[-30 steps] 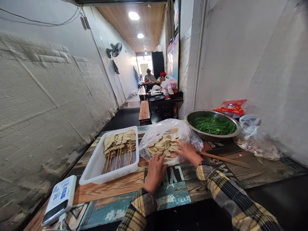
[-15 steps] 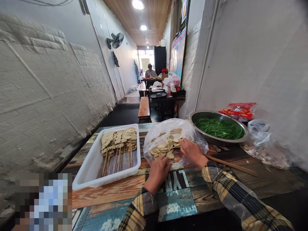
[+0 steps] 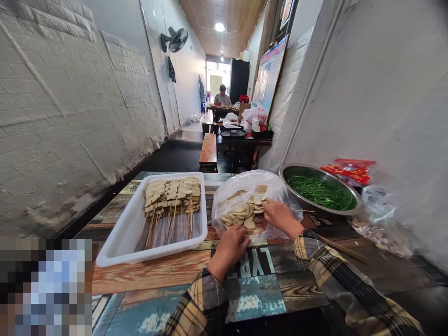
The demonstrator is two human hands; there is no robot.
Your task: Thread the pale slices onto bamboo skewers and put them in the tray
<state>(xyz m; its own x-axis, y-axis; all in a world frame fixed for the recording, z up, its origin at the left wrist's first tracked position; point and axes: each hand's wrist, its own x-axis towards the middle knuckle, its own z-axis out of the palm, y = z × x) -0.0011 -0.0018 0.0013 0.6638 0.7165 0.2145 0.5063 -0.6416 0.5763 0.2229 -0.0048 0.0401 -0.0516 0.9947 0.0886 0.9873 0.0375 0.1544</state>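
Evidently, in the head view, the pale slices (image 3: 241, 215) lie heaped inside a clear plastic bag (image 3: 221, 198) on the table (image 3: 150, 275), between a white tray (image 3: 154, 254) of skewered slices (image 3: 175, 191) and a metal bowl (image 3: 300, 200) of green stems; the left hand (image 3: 231, 246) sits at the bag's near edge, fingers bent; the right hand (image 3: 282, 218) reaches to the heap's right side, fingers curled; the tips are hidden, so I cannot tell whether either grips a slice; a thin stick (image 3: 307, 211) shows just beyond the right hand, its hold unclear.

To work well here, I would steady the near slices with the left fingers and take few at once; they look thin and may tear.

Big pale letters (image 3: 257, 262) mark the tabletop, one perhaps a Y; print on the wall poster (image 3: 271, 70) and red packet (image 3: 350, 170) is too small to read.
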